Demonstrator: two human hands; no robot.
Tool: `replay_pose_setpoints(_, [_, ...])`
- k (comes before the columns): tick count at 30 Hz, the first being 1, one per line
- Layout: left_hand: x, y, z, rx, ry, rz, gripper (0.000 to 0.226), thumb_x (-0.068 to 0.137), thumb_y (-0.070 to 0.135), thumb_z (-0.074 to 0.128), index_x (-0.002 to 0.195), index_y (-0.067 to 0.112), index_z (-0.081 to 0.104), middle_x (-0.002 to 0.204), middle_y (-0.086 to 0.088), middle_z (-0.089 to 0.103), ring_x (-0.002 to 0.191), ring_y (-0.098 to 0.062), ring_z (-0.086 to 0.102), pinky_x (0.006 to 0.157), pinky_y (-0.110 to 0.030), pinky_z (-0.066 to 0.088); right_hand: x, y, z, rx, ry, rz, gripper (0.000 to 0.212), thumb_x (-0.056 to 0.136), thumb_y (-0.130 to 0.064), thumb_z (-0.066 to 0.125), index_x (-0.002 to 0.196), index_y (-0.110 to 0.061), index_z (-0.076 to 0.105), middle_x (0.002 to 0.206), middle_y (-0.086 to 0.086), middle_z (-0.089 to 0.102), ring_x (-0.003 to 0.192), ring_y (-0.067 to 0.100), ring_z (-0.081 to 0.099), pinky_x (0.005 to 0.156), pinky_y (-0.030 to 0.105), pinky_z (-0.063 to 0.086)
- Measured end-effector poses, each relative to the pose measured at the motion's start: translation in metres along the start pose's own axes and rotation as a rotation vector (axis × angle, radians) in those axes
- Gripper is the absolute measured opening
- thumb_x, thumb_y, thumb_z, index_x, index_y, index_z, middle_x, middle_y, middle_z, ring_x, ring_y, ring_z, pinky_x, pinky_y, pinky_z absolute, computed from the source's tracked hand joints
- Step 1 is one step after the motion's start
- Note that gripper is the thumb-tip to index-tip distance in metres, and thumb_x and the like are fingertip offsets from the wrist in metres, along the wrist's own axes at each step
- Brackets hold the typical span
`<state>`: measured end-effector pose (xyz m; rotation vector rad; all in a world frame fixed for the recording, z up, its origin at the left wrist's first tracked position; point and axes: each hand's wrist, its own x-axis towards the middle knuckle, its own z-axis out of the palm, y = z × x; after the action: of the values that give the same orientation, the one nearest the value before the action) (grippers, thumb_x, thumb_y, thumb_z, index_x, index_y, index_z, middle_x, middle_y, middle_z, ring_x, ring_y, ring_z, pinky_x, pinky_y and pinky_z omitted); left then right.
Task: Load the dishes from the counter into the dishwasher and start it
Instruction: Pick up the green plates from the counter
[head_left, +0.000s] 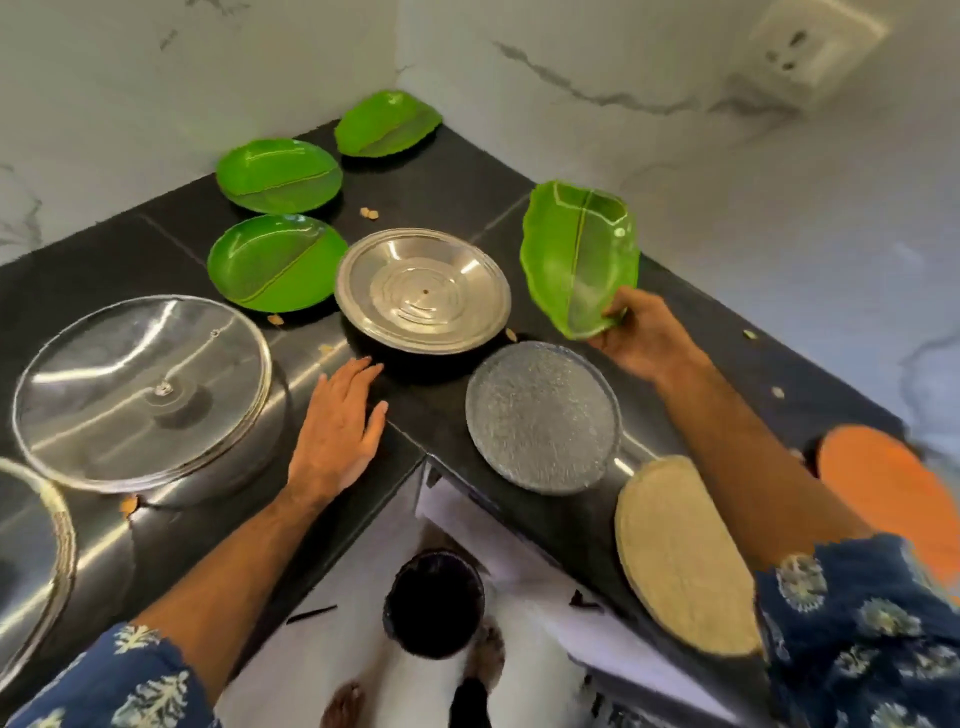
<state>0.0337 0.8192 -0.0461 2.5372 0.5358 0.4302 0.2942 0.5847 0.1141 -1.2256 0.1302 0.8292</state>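
My right hand (636, 338) grips the near edge of a green leaf-shaped plate (579, 254), lifted and tilted above the black counter (431, 192). My left hand (340, 415) lies flat with straight fingers on the counter's inner corner, its fingertips close to a dark pot covered by a steel lid (422, 290). Three more green plates lie flat further back: one (275, 262) beside the steel lid, one (279, 175) behind it, one (387, 123) in the far corner. A grey textured round plate (543, 415) sits near the counter's front edge.
A large glass lid (143, 389) rests on a pot at the left, and another rim (47, 551) shows at the far left edge. A beige round board (680, 551) overhangs the counter's front; an orange item (883, 483) lies right. A black bin (434, 603) stands on the floor. Crumbs dot the counter.
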Motion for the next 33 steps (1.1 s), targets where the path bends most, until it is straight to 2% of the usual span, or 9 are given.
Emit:
replay_pose_setpoints(3, [-0.018,0.011,-0.008,-0.211,0.058,0.102,0.042,0.097,0.021,0.051,0.138,0.014,0.049,0.139,-0.006,0.051,0.131,-0.025,0.047,0.110,-0.050,0.038,-0.091,0.047,-0.025,0.038,0.139,-0.008,0.040,0.076,0.012,0.033,0.101,-0.001,0.061,0.081,0.008,0.070,0.069,0.021,0.067,0.055,0.030,0.059])
replay_pose_setpoints(5, [-0.039,0.035,-0.010,-0.389,0.053,0.164,0.037,0.097,0.019,0.050,0.134,0.014,0.053,0.130,-0.004,0.052,0.116,-0.023,0.054,0.101,-0.048,0.045,-0.145,0.078,-0.041,0.063,0.196,-0.025,0.045,0.076,0.013,0.033,0.105,-0.003,0.063,0.087,0.007,0.073,0.074,0.021,0.070,0.067,0.032,0.062])
replay_pose_setpoints(8, [-0.071,0.105,-0.010,-0.798,-0.229,0.188,0.037,0.099,0.030,0.049,0.135,0.022,0.050,0.126,-0.002,0.056,0.099,-0.022,0.063,0.084,-0.041,0.052,-0.227,0.119,-0.067,0.037,0.274,-0.054,0.055,0.072,0.011,0.038,0.117,-0.006,0.063,0.106,0.013,0.072,0.090,0.028,0.069,0.081,0.039,0.058])
replay_pose_setpoints(12, [-0.102,0.213,0.005,-1.148,-0.701,-0.005,0.050,0.090,0.049,0.051,0.133,0.024,0.047,0.114,0.003,0.067,0.089,-0.024,0.066,0.070,-0.036,0.054,-0.325,0.168,-0.096,0.021,0.359,-0.090,0.059,0.055,0.011,0.044,0.107,-0.006,0.065,0.099,0.013,0.073,0.083,0.027,0.070,0.069,0.035,0.058])
replay_pose_setpoints(15, [-0.162,0.270,0.026,-1.225,-0.864,-0.128,0.025,0.093,0.027,0.062,0.117,0.017,0.060,0.098,0.008,0.074,0.087,-0.011,0.068,0.078,-0.032,0.056,-0.392,0.211,-0.122,0.051,0.386,-0.081,0.063,0.045,0.011,0.040,0.102,-0.001,0.064,0.083,0.010,0.074,0.065,0.022,0.071,0.050,0.025,0.054])
replay_pose_setpoints(22, [-0.329,0.309,0.123,-0.569,-1.447,0.063,0.013,0.102,0.026,0.054,0.107,0.015,0.059,0.090,-0.008,0.071,0.056,-0.013,0.066,0.038,-0.025,0.046,-0.539,0.349,-0.241,0.119,0.598,0.069,0.074,0.047,0.008,0.048,0.118,-0.009,0.062,0.103,0.015,0.074,0.084,0.028,0.071,0.062,0.029,0.058])
replay_pose_setpoints(27, [-0.425,0.347,0.200,-0.108,-1.594,0.178,0.018,0.104,0.034,0.048,0.098,0.019,0.057,0.080,-0.001,0.071,0.064,-0.017,0.067,0.045,-0.024,0.049,-0.593,0.451,-0.332,0.296,0.730,0.157,0.058,0.069,0.015,0.053,0.119,-0.015,0.061,0.101,0.011,0.075,0.088,0.029,0.071,0.077,0.040,0.059])
replay_pose_setpoints(30, [-0.457,0.360,0.253,0.119,-1.529,0.391,0.035,0.099,0.036,0.054,0.126,0.014,0.058,0.106,-0.008,0.072,0.096,-0.022,0.068,0.084,-0.033,0.054,-0.592,0.505,-0.387,0.313,0.830,0.222,0.056,0.077,0.021,0.044,0.116,-0.016,0.061,0.095,0.008,0.074,0.086,0.029,0.069,0.082,0.043,0.056])
replay_pose_setpoints(33, [-0.474,0.373,0.313,0.230,-1.454,0.540,0.038,0.100,0.025,0.056,0.135,0.011,0.055,0.120,-0.010,0.065,0.113,-0.021,0.060,0.094,-0.026,0.039,-0.575,0.544,-0.441,0.203,0.901,0.240,0.048,0.080,0.017,0.049,0.113,-0.016,0.058,0.098,0.008,0.069,0.092,0.026,0.064,0.077,0.033,0.053])
